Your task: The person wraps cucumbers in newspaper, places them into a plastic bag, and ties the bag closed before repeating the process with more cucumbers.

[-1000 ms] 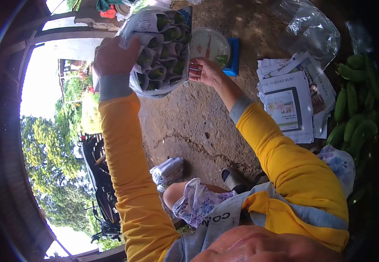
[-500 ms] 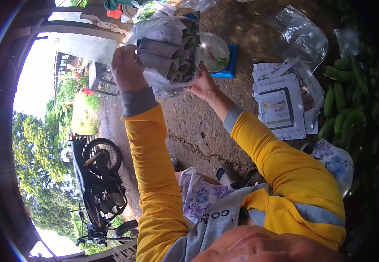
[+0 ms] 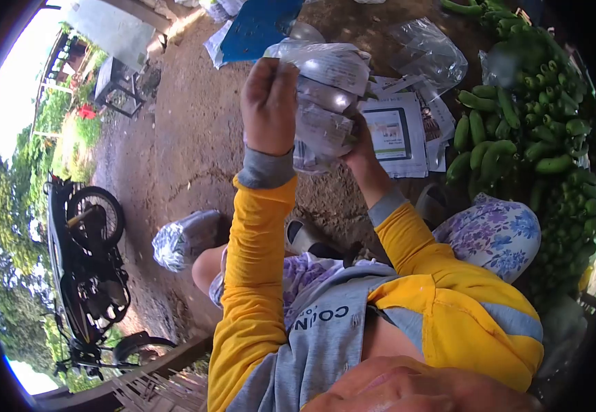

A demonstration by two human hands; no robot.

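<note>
the clear bag of paper-wrapped bundles point(image 3: 329, 93) is held up off the ground, in the upper middle of the view, between both hands. the left hand point(image 3: 269, 106) sits at the bag's 9 o'clock side with its back to the camera. its fingers are curled tight and pinch the plastic near the bag's top edge. the right hand point(image 3: 361, 150) presses against the bag at its 5 o'clock side. its fingers are hidden behind the plastic, so i cannot tell how far they are closed. both arms wear yellow sleeves with grey cuffs.

just beyond the bag, at its 3 o'clock, a loose stack of printed papers point(image 3: 399, 134) lies on the dirt floor point(image 3: 188, 137). at 1 o'clock from the bag, empty clear plastic bags point(image 3: 429, 49) lie crumpled beside the papers. green bananas point(image 3: 517, 130) are piled in many bunches along the right edge of the view, from 1 to 4 o'clock. at 11 o'clock from the bag lies a blue flat thing point(image 3: 260, 24), partly cut off by the frame.

nearer the body, at 7 o'clock from the bag, another wrapped bundle point(image 3: 182, 240) rests on the floor beside the person's bare knee. a sandal point(image 3: 305, 237) shows between the two arms. a parked motorbike point(image 3: 88, 261) stands at the left edge, at 8 o'clock.
</note>
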